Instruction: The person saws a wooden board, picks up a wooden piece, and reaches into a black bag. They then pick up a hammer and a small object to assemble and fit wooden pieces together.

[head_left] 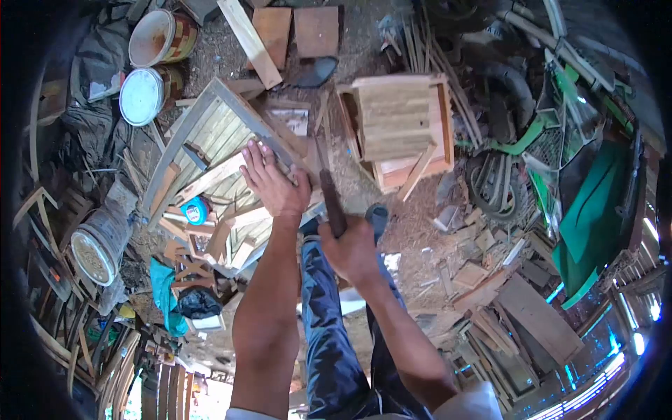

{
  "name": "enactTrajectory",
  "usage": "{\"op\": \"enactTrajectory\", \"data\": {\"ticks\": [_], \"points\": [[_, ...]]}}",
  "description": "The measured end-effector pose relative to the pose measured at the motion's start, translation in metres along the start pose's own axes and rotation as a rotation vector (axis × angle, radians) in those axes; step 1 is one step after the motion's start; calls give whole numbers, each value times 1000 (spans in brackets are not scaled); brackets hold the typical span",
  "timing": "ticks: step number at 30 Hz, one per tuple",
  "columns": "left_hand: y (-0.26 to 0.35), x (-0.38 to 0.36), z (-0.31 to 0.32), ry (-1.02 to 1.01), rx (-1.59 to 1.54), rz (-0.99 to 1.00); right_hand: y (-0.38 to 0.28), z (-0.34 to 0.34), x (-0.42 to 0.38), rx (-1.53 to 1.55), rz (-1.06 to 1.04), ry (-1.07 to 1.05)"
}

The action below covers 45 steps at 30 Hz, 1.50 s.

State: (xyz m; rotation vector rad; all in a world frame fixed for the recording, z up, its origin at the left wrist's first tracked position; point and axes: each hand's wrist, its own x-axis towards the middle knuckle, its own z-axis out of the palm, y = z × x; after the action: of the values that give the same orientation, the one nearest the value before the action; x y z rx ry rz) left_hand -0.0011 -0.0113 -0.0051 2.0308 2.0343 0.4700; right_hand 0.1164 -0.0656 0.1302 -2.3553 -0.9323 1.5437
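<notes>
My left hand (269, 178) lies with its fingers stretched over the end of a pale wood strip (213, 176), pressing it from above. Under the strip is a slatted wooden panel (218, 126) set in a grey frame (166, 152). My right hand (348, 248) is closed round the brown handle of a narrow-bladed tool (332, 199). Its thin metal blade points away from me, beside the panel's right corner; the exact kind of tool I cannot tell. A blue round tub (194, 210) and a small dark tool (196, 157) sit left of my left hand.
An open wooden box (402, 119) with a loose slat stands ahead to the right. Paint buckets (142, 96) stand at the far left, with another bucket (94, 255) nearer. Wood offcuts (490, 294) and a plank (539, 318) lie at right, near green sheeting (591, 210).
</notes>
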Motion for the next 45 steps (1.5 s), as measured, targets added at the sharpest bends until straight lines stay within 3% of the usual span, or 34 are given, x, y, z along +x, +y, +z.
{"op": "enactTrajectory", "data": {"ticks": [3, 5, 7, 12, 15, 18, 20, 21, 24, 27, 29, 30, 33, 36, 38, 40, 43, 45], "points": [[4, 0, -2, 5, -8, 11, 4, -30, -73, 103, -7, 55], [5, -1, -4, -22, 8, -18, -7, -64, -145, 193, 61, -31], [3, 1, -5, -25, 19, -27, -6, -64, -150, 165, 52, -37], [6, 3, -2, 3, 5, -19, 12, 2, -1, 25, -23, 29], [3, -9, -9, -18, 14, -12, 18, 1, -26, -17, -80, 136], [3, -3, -2, 12, 0, 3, -1, -62, -117, 36, 50, -130], [3, -1, -1, 21, 13, 5, -6, -75, -135, 66, 76, -204], [3, -1, 0, 16, 16, -1, -5, -66, -118, 75, 22, -156], [7, 0, -5, 1, 15, -16, -10, -23, -15, -25, 236, -226], [5, 4, -4, 13, 30, -1, -1, 2, 8, -54, -58, 37], [4, 0, -1, 27, 5, 18, 0, -24, -52, 69, -188, 83], [6, 2, 3, 26, 1, 8, -20, -61, -88, 79, 66, -200], [4, -1, -2, -2, 6, 1, -24, -84, -143, 70, 196, -272], [8, 1, -2, -5, 5, -22, 1, -40, -80, 41, 78, -173], [8, 4, -2, 6, 16, -14, 1, -4, -16, 37, -58, 71], [6, 3, -3, -8, 24, -8, -14, -12, -4, 33, -53, 18], [9, 7, -2, 2, 2, 4, -18, -43, -68, 154, -93, 15], [8, 0, -3, 4, 21, -11, -11, -73, -142, 123, 40, -106]]}}
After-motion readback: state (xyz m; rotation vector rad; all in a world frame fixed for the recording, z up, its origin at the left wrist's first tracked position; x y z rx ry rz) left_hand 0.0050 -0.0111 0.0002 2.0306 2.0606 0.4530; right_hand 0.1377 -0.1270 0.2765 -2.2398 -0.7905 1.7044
